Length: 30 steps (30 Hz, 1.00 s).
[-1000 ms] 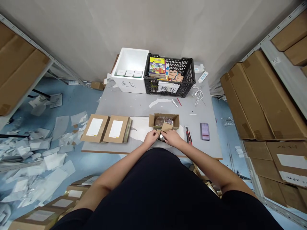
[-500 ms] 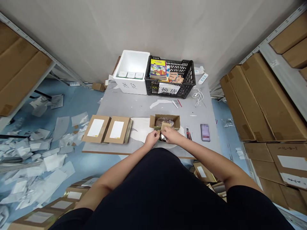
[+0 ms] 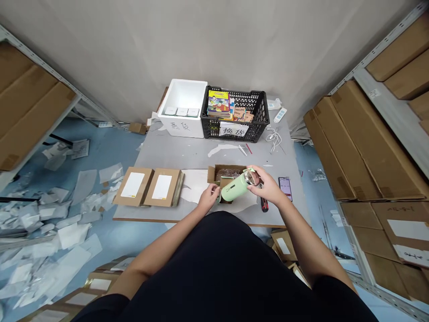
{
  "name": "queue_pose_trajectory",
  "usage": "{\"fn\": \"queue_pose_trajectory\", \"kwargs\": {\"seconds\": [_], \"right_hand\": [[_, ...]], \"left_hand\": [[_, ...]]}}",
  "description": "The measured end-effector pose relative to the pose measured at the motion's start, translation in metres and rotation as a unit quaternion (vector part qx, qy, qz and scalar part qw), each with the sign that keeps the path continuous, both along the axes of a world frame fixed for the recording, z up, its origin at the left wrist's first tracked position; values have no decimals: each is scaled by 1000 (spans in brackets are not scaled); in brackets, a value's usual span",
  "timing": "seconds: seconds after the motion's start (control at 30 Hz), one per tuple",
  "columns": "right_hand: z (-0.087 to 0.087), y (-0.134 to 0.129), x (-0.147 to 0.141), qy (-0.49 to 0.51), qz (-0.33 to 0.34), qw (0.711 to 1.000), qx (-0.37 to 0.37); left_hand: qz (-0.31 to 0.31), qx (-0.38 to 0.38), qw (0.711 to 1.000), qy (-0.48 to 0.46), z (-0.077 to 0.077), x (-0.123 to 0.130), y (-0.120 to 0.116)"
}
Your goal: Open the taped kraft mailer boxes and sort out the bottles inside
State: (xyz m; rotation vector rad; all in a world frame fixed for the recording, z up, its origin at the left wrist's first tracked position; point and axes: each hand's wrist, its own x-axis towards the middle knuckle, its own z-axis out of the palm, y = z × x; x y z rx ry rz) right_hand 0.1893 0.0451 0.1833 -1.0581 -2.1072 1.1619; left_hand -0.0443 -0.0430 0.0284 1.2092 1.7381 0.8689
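Observation:
A pale green insulated bottle point(image 3: 234, 188) with a shiny metal cap is tilted, its cap end up to the right. My right hand point(image 3: 266, 184) grips it by the cap. My left hand point(image 3: 209, 197) pinches the edge of a small narrow box point(image 3: 217, 195), partly hidden under the bottle's lower end. Just behind stands an open cardboard box point(image 3: 212, 173) with clear plastic wrapping point(image 3: 228, 173) inside. A red and black cutter point(image 3: 264, 205) lies beside my right hand.
Two stacks of cardboard parcels point(image 3: 132, 185) with white labels sit on the left of the table point(image 3: 161, 154). At the back are a white foam box point(image 3: 182, 129) and a black crate point(image 3: 261, 127) with books. A phone point(image 3: 285, 188) lies at right. Shelves of cartons flank both sides.
My right hand has pulled the green bottle up and rightward out of the small box, where only its shiny cap showed before. My left hand stays at the small box's edge.

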Motion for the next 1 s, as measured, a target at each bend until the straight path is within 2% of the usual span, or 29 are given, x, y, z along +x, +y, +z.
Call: {"fn": "queue_pose_trajectory", "kwargs": {"seconds": [0.1,0.13,0.2,0.27,0.37,0.43,0.47,0.53,0.6,0.63,0.67,0.7,0.8,0.83,0.87,0.93,1.0], "right_hand": [[6,-3,6,104,-30,992,-63],[7,-4,6,137,-35,986,-84],[7,-5,4,195,-39,973,-118],[7,-6,-1,239,-42,960,-141],[6,-8,-12,284,-52,943,-167],[6,-12,-20,315,-57,928,-192],[5,-14,-24,332,-54,919,-209],[5,-20,-32,360,-28,898,-252],[5,-25,-40,383,3,876,-294],[5,-28,-43,393,10,866,-308],[6,-30,-47,403,7,859,-316],[7,-32,-51,410,-7,855,-318],[12,-36,-58,414,-82,855,-300],[13,-37,-59,412,-103,856,-294],[14,-38,-59,410,-115,857,-291],[15,-39,-57,413,-108,854,-296],[14,-40,-55,420,-79,849,-309]], "left_hand": [[3,91,996,1,28,-7,-4],[-21,129,991,0,40,-8,-5],[-108,175,978,-10,65,-8,-7],[-170,171,970,7,87,-4,-10],[-156,129,979,-18,106,7,-15],[-137,94,980,-113,111,12,-18],[-139,73,971,-182,113,14,-20],[-176,18,924,-339,117,16,-22],[-234,-45,854,-462,122,16,-23],[-254,-68,830,-492,125,16,-22],[-261,-77,823,-498,127,15,-22],[-254,-69,839,-476,129,15,-21],[-161,16,944,-286,132,16,-20],[-130,42,965,-226,132,16,-21],[-112,56,972,-197,131,16,-21],[-131,36,958,-254,129,15,-24],[-208,-27,899,-385,127,14,-26]]}}
